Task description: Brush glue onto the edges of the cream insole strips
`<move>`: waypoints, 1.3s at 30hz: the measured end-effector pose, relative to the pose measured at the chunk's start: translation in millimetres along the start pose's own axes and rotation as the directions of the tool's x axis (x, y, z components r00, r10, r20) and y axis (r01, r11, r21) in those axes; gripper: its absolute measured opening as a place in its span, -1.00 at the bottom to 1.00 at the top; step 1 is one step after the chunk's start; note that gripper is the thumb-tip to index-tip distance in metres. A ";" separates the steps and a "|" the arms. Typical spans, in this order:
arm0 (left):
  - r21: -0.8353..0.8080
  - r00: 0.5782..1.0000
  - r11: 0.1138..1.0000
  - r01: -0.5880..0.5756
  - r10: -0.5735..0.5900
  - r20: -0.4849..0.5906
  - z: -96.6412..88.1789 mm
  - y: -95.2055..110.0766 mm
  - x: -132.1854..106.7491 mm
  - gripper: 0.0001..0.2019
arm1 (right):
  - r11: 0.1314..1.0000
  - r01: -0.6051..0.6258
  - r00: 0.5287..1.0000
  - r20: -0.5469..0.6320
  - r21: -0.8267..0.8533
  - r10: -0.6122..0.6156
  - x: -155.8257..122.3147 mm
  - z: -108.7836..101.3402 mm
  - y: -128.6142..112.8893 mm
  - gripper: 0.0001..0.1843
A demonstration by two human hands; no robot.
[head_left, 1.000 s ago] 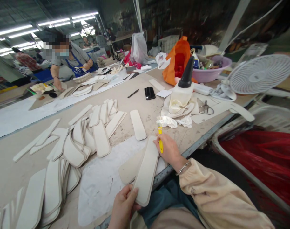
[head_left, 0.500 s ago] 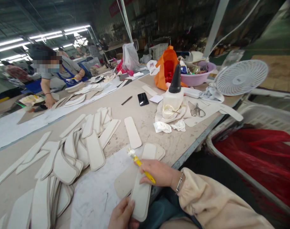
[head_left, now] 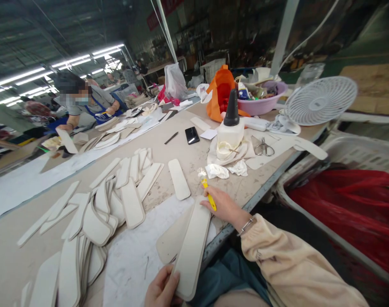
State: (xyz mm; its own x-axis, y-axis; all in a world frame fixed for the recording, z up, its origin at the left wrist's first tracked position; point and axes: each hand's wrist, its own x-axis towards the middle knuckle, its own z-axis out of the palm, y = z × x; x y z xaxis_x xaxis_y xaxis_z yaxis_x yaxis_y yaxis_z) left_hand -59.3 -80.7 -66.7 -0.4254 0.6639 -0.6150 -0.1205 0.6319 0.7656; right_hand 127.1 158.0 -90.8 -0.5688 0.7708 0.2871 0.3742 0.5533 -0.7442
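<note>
My right hand [head_left: 222,205] is closed round a yellow-handled brush [head_left: 211,201]; whitish paste coats its bristles, which point away from me. Its fingers are at the far end of a long, pale, round-cornered panel [head_left: 194,247]. At the near end, my left hand [head_left: 164,285] pinches that panel between thumb and fingers. Under it lies another pale piece [head_left: 170,238], partly covered, on a white sheet [head_left: 127,260]. Just beyond, a single pale strip [head_left: 179,179] lies flat on the table. A white container [head_left: 230,135] with a black cone on top has a cut opening showing cream paste.
Many pale panels [head_left: 98,221] are heaped at the left. Crumpled tissues [head_left: 217,171], scissors [head_left: 263,148], a phone [head_left: 192,135] and a pen [head_left: 171,137] lie farther back. A fan [head_left: 322,101] and a white basket [head_left: 285,198] stand right. A co-worker [head_left: 85,102] handles panels across the table.
My right hand has moved with the brush away from me and to the right, toward the panel's far end. My left hand keeps its grip. The co-worker has lifted a pale piece.
</note>
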 end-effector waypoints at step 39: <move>-0.022 0.917 0.926 -0.376 0.368 -0.156 126.1 63.8 -20.2 -0.53 | 0.494 -0.006 0.962 -0.129 0.869 0.240 -41.6 -56.7 -46.1 -0.54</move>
State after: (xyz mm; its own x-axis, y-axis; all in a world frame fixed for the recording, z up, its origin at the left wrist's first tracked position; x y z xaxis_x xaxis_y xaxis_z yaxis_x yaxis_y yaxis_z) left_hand 54.7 -3.4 -29.2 -0.5746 0.7786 -0.2523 0.0289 0.3273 0.9445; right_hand 175.0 118.3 -34.2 -0.3628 0.9151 0.1758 -0.4480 -0.0059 -0.8940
